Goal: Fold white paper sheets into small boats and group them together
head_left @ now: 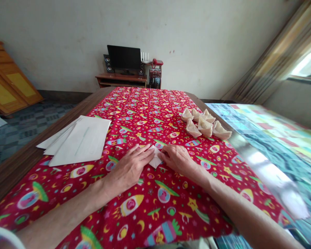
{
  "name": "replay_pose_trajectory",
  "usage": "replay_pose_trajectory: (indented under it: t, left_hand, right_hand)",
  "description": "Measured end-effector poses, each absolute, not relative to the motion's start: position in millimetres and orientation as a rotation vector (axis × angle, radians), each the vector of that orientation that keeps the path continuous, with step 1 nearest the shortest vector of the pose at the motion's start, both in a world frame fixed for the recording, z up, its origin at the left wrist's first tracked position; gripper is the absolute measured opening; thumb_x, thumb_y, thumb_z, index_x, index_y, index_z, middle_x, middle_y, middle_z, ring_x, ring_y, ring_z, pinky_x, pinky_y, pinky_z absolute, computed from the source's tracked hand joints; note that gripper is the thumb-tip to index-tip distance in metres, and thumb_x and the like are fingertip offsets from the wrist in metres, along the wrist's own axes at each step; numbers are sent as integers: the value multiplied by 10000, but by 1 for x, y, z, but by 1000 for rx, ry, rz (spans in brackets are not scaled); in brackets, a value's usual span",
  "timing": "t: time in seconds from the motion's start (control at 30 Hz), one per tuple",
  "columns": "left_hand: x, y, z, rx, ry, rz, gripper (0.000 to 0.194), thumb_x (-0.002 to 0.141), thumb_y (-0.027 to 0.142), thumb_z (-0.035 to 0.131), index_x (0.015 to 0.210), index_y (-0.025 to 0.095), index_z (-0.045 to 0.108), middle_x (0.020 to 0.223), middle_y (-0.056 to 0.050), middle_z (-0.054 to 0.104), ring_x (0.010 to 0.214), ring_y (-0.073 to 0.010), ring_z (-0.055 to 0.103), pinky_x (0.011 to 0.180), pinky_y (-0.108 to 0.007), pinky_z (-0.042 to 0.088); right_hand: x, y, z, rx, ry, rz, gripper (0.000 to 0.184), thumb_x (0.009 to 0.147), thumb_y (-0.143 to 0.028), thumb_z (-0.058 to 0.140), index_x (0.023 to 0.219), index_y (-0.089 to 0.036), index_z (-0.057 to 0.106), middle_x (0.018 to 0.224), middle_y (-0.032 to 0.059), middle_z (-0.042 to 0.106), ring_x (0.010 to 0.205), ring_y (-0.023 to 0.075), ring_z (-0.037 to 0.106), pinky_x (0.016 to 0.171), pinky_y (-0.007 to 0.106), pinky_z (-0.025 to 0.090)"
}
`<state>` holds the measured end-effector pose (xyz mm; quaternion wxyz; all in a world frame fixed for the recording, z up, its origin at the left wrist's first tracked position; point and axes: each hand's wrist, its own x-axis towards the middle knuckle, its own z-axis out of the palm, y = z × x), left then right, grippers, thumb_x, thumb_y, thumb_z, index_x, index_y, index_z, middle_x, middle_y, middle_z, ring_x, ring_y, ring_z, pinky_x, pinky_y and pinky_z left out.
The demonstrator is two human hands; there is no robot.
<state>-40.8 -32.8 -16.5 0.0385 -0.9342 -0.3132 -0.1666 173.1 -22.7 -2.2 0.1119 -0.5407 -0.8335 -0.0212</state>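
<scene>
A small folded piece of white paper (154, 158) lies on the red patterned cloth (150, 114) that covers the table. My left hand (131, 166) rests flat on its left part, fingers stretched out and pressing down. My right hand (178, 159) presses its right part, fingers held together on the paper. Several finished folded paper boats (204, 124) sit in a cluster to the far right of my hands. A stack of white paper sheets (79, 140) lies to the left.
The wooden table edge (20, 162) shows at the left. A colourful bed cover (274, 138) lies at the right. Against the far wall stands a desk (121, 80) with a monitor (123, 58), speakers and a red telephone. A wooden cabinet (7, 83) stands at the far left.
</scene>
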Motion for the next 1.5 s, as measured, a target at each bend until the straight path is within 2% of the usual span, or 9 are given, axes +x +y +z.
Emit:
replay_pose_trajectory:
  t: [0.13,0.37,0.53,0.67,0.73,0.8,0.93,1.13,1.5]
  left_hand:
    - [-43,-38,-14,-2873,-1012,-445,569,859,86,372,1413,206,315,1448,-33,389,1372,-202,266,1112,-451,264]
    - [-42,-41,-12,-2868,-1058,-408,479,907,237,410,1384,208,372,1443,-31,397,1363,-212,291,1122,-459,248]
    - [-40,-43,-12,-2863,-1079,-449,458,918,265,419,1372,213,394,1424,-34,426,1349,-216,320,1120,-451,250]
    - [-39,-45,-10,-2863,-1091,-461,447,925,273,419,1367,219,399,1423,-31,427,1349,-218,319,1115,-452,254]
    - [-39,-45,-10,-2867,-1087,-468,455,925,269,419,1376,223,384,1431,-35,415,1354,-216,310,1114,-454,253]
    - [-39,-45,-10,-2870,-1084,-476,463,925,255,416,1385,223,370,1433,-42,411,1353,-211,312,1117,-449,248]
    - [-43,-44,-12,-2854,-1090,-469,448,929,262,407,1375,214,389,1414,-37,441,1342,-208,333,1112,-438,265]
    - [-53,-45,-11,-2786,-1095,-428,397,930,232,390,1318,210,471,1392,-13,469,1334,-208,344,1106,-424,275]
    - [-64,-46,-12,-2718,-1120,-549,344,923,220,410,1218,142,569,1310,-74,552,1240,-208,477,1047,-402,377]
  right_hand:
    - [172,-24,1,-1607,-2457,-35,245,912,-369,473,821,-192,617,805,34,682,732,146,610,610,243,327]
    - [172,-22,1,-1601,-2451,-24,247,906,-376,479,792,-199,609,771,12,670,697,134,597,585,247,307]
    - [174,-25,0,-1544,-2406,-102,209,895,-337,510,788,-187,608,751,18,647,671,137,563,567,247,333]
    - [172,-38,2,-1158,-2574,-245,183,918,-211,456,978,-166,623,1020,79,656,928,196,561,709,286,429]
    - [172,-43,1,-995,-2638,-272,228,919,-178,446,1084,-160,603,1188,94,607,1104,229,509,838,340,443]
    - [174,-47,-1,-966,-2648,-289,259,919,-178,440,1130,-151,588,1243,101,581,1183,246,473,895,380,444]
    - [183,-46,-7,-1006,-2612,-269,288,936,-260,424,1146,-150,588,1233,107,595,1202,243,486,927,402,455]
    - [188,-45,-7,-1038,-2566,-196,248,922,-226,448,1094,-171,618,1207,78,620,1178,215,524,960,372,451]
    - [190,-45,-6,-1005,-2511,-191,218,918,-215,437,957,-173,648,1062,74,686,1049,196,611,926,350,470]
